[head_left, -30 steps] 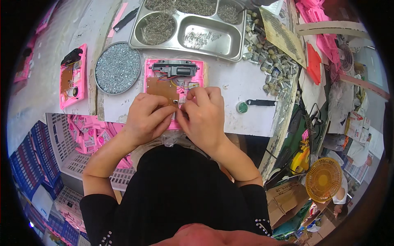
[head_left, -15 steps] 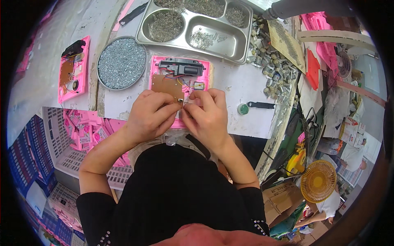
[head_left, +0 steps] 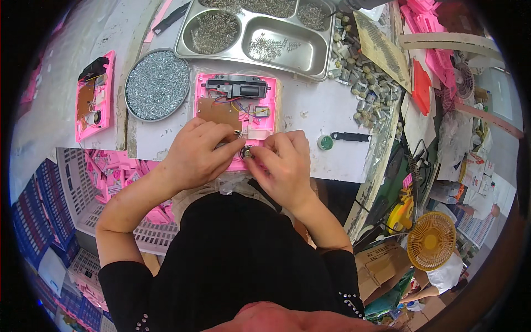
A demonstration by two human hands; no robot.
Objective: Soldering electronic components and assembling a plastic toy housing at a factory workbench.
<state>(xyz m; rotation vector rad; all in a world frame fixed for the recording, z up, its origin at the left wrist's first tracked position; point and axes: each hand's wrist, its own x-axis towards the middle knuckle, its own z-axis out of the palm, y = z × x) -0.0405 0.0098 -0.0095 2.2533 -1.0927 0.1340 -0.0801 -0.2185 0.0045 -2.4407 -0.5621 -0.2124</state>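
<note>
Directly in front of me lies an open pink plastic housing (head_left: 267,125). Inside it are a brown circuit board (head_left: 221,113), a black mechanism (head_left: 238,87) with coloured wires, and a small motor (head_left: 261,112). Over the lower part of the housing, my right hand (head_left: 285,166) pinches a small round speaker (head_left: 246,151) between thumb and fingers. My left hand (head_left: 202,152) is closed at the board's lower edge, its fingertips beside the speaker. Whatever those left fingers hold is hidden by the hand.
A round dish of screws (head_left: 157,84) and a steel compartment tray (head_left: 251,62) of small metal springs stand behind. Loose metal parts (head_left: 368,102) are heaped at right, near a green-topped pot (head_left: 325,143). Another pink housing (head_left: 104,110) sits left, above a crate (head_left: 74,182) of pink parts.
The round speaker now shows between my fingertips. My right hand has come slightly down and away from the board, while the left stays at its lower edge. The view has shifted a little.
</note>
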